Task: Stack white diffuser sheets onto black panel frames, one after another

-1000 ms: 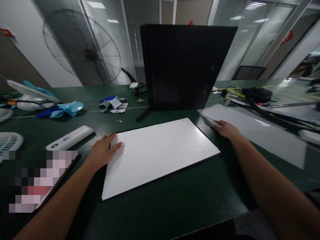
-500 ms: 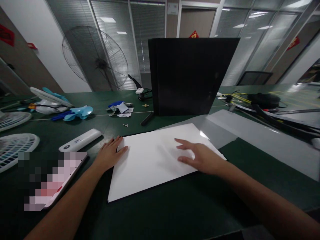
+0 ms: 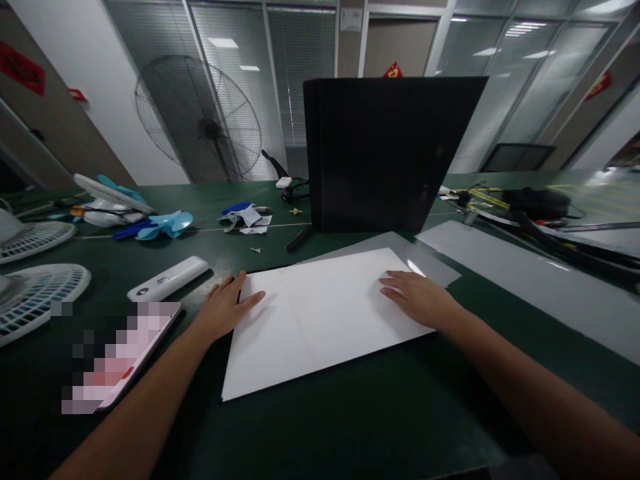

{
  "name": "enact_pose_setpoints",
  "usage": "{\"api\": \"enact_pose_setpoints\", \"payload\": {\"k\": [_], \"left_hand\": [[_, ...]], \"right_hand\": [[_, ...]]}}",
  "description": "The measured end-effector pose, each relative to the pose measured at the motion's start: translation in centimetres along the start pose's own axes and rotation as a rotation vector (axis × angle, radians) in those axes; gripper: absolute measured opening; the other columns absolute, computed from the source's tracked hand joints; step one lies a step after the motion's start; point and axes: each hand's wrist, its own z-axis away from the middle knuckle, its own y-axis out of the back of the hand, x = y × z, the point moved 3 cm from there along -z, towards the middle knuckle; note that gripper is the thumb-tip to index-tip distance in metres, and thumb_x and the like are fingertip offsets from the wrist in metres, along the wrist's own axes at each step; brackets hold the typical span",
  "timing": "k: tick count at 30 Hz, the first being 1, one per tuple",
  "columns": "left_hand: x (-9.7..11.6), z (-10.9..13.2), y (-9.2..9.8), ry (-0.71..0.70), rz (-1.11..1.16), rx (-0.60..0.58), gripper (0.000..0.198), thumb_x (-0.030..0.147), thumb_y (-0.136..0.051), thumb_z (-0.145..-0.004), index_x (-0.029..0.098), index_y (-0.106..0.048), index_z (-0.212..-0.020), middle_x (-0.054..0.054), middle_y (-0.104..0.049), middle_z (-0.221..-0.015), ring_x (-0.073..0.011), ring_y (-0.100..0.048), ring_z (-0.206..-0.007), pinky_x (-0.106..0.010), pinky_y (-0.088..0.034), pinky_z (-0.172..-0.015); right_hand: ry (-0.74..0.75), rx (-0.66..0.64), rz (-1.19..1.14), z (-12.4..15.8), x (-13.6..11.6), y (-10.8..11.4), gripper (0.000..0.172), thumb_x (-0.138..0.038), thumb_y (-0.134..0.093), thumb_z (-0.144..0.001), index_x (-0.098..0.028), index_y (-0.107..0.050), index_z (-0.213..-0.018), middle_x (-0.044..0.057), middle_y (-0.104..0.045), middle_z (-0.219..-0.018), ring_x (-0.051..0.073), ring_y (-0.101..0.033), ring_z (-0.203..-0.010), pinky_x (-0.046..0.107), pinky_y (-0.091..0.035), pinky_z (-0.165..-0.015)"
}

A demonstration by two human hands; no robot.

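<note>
A white sheet (image 3: 300, 333) lies flat on the green table, with a thin black edge showing from under it. My left hand (image 3: 225, 308) rests over its left edge, fingers stretched out and thumb on the white surface. On the right part of the sheet lies my right hand (image 3: 423, 300), its fingers extended and pointing left. Neither hand grips anything. A greyish see-through sheet (image 3: 433, 261) sticks out from behind the white one, partly hidden by it.
A large black box-shaped object (image 3: 390, 153) stands behind the sheets. A long pale sheet (image 3: 525, 287) lies to the right. On the left are a white oblong device (image 3: 170, 279), a pixelated phone-like object (image 3: 135, 353) and a white fan grille (image 3: 45, 300). Blue items (image 3: 170, 225) lie further back.
My right hand has moved right across the white sheet and lies flatter on its right part. The see-through sheet has shifted left, away from the long pale sheet. My left hand stays put.
</note>
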Motion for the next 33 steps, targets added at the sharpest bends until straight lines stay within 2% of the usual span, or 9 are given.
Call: {"api": "enact_pose_setpoints", "payload": {"k": [8, 14, 16, 18, 21, 23, 25, 28, 33], "left_hand": [[-0.1, 0.0, 0.1, 0.004, -0.022, -0.036, 0.099, 0.071, -0.045, -0.094, 0.006, -0.033, -0.167, -0.021, -0.037, -0.172, -0.0385, -0.030, -0.161, -0.051, -0.024, -0.130], [-0.5, -0.3, -0.2, 0.000, -0.038, -0.060, 0.090, 0.060, -0.039, -0.097, 0.005, -0.030, -0.168, -0.020, -0.037, -0.172, -0.0368, -0.028, -0.162, -0.051, -0.023, -0.129], [-0.7, -0.4, -0.5, -0.015, -0.032, -0.053, 0.088, 0.059, -0.037, -0.098, 0.007, -0.030, -0.168, -0.019, -0.036, -0.173, -0.0357, -0.027, -0.162, -0.052, -0.021, -0.130], [-1.1, -0.6, -0.9, -0.033, -0.027, -0.040, 0.085, 0.058, -0.036, -0.098, 0.008, -0.032, -0.167, -0.017, -0.036, -0.173, -0.0348, -0.027, -0.162, -0.052, -0.021, -0.130], [-1.5, -0.8, -1.4, -0.045, -0.027, -0.037, 0.082, 0.056, -0.035, -0.099, 0.009, -0.033, -0.167, -0.016, -0.036, -0.173, -0.0344, -0.026, -0.163, -0.052, -0.021, -0.130], [-1.7, -1.0, -1.6, -0.053, -0.028, -0.039, 0.082, 0.056, -0.033, -0.100, 0.010, -0.033, -0.167, -0.016, -0.034, -0.174, -0.0340, -0.024, -0.164, -0.052, -0.020, -0.131], [-1.8, -1.1, -1.7, -0.064, -0.031, -0.041, 0.081, 0.056, -0.032, -0.100, 0.011, -0.034, -0.167, -0.015, -0.032, -0.175, -0.0342, -0.023, -0.164, -0.053, -0.019, -0.131], [-1.7, -1.1, -1.6, -0.074, -0.037, -0.045, 0.080, 0.056, -0.032, -0.100, 0.011, -0.034, -0.167, -0.014, -0.030, -0.176, -0.0347, -0.022, -0.164, -0.054, -0.019, -0.131], [-1.5, -0.8, -1.3, -0.059, -0.053, -0.055, 0.080, 0.055, -0.030, -0.100, 0.014, -0.035, -0.168, -0.012, -0.028, -0.177, -0.0335, -0.021, -0.164, -0.055, -0.017, -0.132]], "right_hand": [[0.252, -0.021, -0.034, 1.7, -6.1, 0.2, 0.064, -0.064, -0.038, -0.107, -0.024, -0.065, -0.150, 0.009, -0.057, -0.158, 0.039, -0.055, -0.139, 0.062, -0.044, -0.115], [0.359, -0.010, -0.165, 1.6, -6.1, 0.4, 0.060, -0.062, -0.044, -0.107, -0.023, -0.067, -0.147, 0.009, -0.066, -0.148, 0.035, -0.061, -0.133, 0.058, -0.044, -0.116], [0.359, 0.058, -0.202, 0.6, -4.1, 0.4, 0.056, -0.059, -0.044, -0.107, -0.026, -0.069, -0.145, 0.007, -0.069, -0.144, 0.030, -0.063, -0.129, 0.054, -0.046, -0.115], [0.234, 0.197, -0.174, -0.7, -0.4, 0.4, 0.054, -0.055, -0.041, -0.109, -0.025, -0.070, -0.142, 0.008, -0.068, -0.145, 0.029, -0.061, -0.132, 0.051, -0.045, -0.117], [-0.220, 0.371, -0.037, -2.1, 7.4, 0.0, 0.055, -0.048, -0.042, -0.107, -0.019, -0.063, -0.150, 0.015, -0.052, -0.161, 0.033, -0.049, -0.147, 0.053, -0.036, -0.123], [-0.547, 0.398, 0.015, -1.9, 12.4, -0.6, 0.067, -0.052, -0.044, -0.105, -0.013, -0.050, -0.159, 0.022, -0.038, -0.169, 0.038, -0.036, -0.155, 0.058, -0.032, -0.124], [-0.753, 0.385, 0.016, -1.2, 15.7, -1.3, 0.078, -0.059, -0.040, -0.104, -0.007, -0.040, -0.164, 0.028, -0.023, -0.173, 0.043, -0.021, -0.161, 0.069, -0.024, -0.123], [-0.872, 0.263, -0.032, -0.6, 17.7, -2.6, 0.086, -0.067, -0.027, -0.104, -0.010, -0.031, -0.168, 0.027, -0.016, -0.175, 0.043, -0.013, -0.163, 0.080, -0.012, -0.121], [-0.918, 0.090, 0.001, -0.4, 18.1, -2.2, 0.088, -0.079, -0.030, -0.096, -0.019, -0.055, -0.155, 0.026, -0.050, -0.158, 0.050, -0.044, -0.146, 0.084, -0.009, -0.117]]}}
